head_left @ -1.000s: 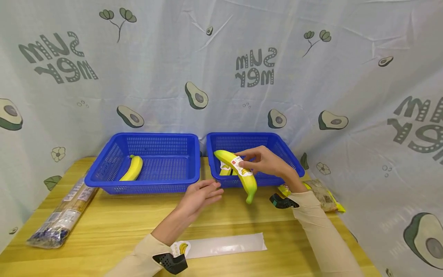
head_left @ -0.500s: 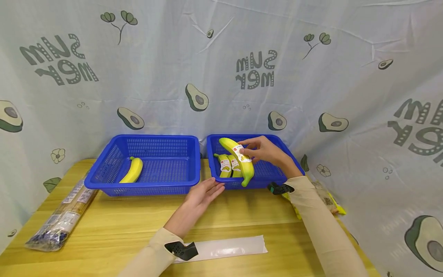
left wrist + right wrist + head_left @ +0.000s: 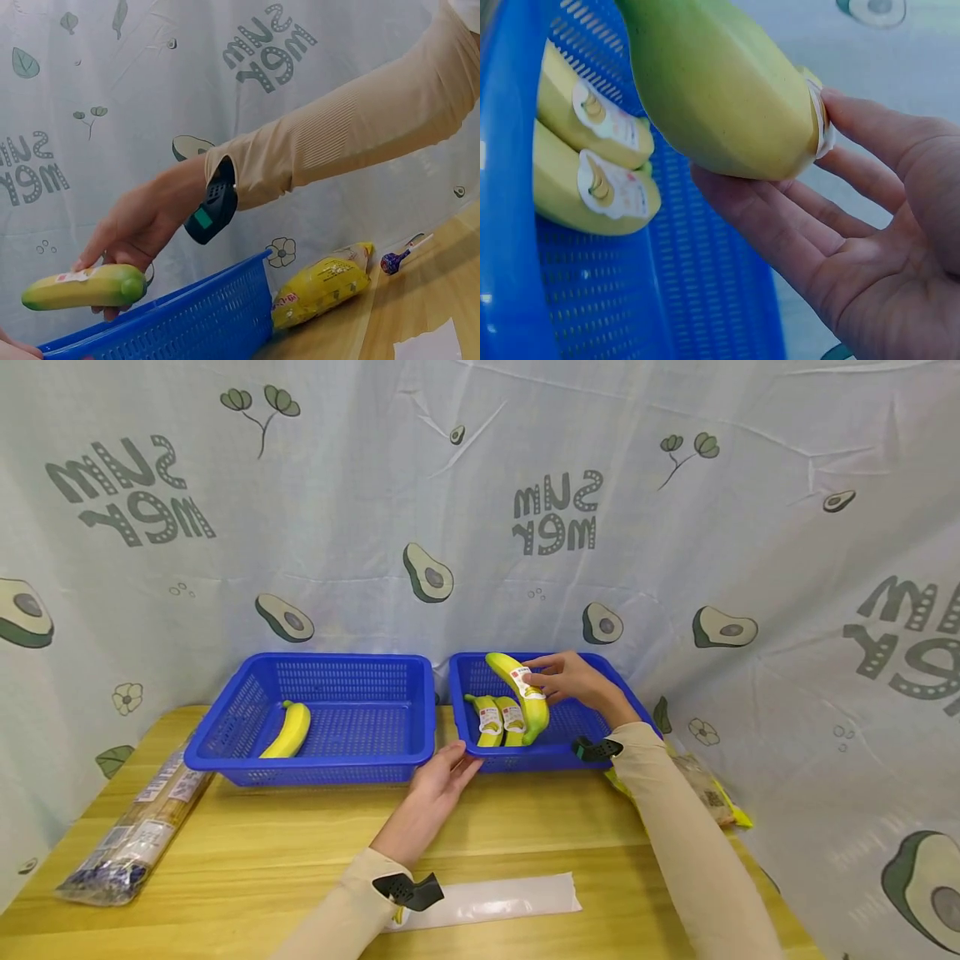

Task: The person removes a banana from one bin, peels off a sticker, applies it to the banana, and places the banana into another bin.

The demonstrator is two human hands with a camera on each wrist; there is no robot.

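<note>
Above the right basket (image 3: 551, 758): one labelled banana (image 3: 519, 679), tilted, its green end toward the person; it is not yet laid down.
Right hand (image 3: 570, 681): pinches this banana, thumb at the label and fingers opposite, spread only as wide as the fruit.
Left hand (image 3: 433, 783): fingers rather straight, seeming to touch the near rim; I see nothing held.
Good handling: in my judgement, lower it slowly, parallel to the two bananas (image 3: 489, 718) lying side by side, with a light thumb so the label does not crease.
Since half a second ago: the green end, which covered the near rim in the head view, now appears behind it.
Left basket (image 3: 315, 762): another banana (image 3: 291, 731), no label that I can see.
White strip (image 3: 510, 900): on the table (image 3: 285, 877), nearer the person.
</note>
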